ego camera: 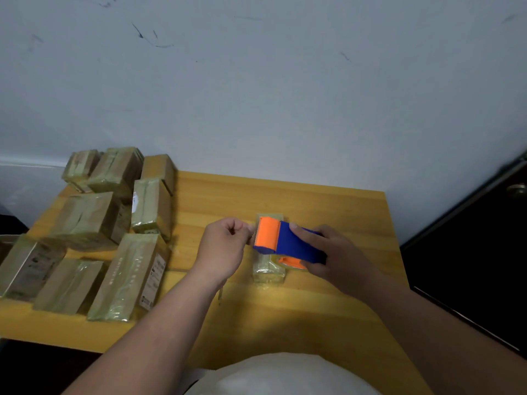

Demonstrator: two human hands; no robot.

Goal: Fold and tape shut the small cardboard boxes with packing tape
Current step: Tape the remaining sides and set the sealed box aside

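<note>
**Inspector:** At the near edge of the yellow wooden table (328, 309), what shows?

**Assistant:** Two bare forearms reaching in over a white garment. Just beyond them, one small box (268, 273), rectangular and wrapped in glossy yellowish tape, stands on the table right of centre.

**Inspector:** Hands?

**Assistant:** The right hand (332, 259) is wrapped round one tape dispenser (285, 242), smooth blue plastic with an orange roller and orange hub, held over the box. The left hand (225, 246) is curled, fingertips pinched together at the roller's left edge; presumably on the tape end, though the tape itself cannot be made out.

**Inspector:** Farther off?

**Assistant:** On the left, a cluster of taped boxes (94, 220), about nine counted, brown cardboard under shiny wrinkled tape, several with printed labels. Beyond, a scuffed pale wall (256, 95); far right, a dark door with one round knob (517, 190).
</note>
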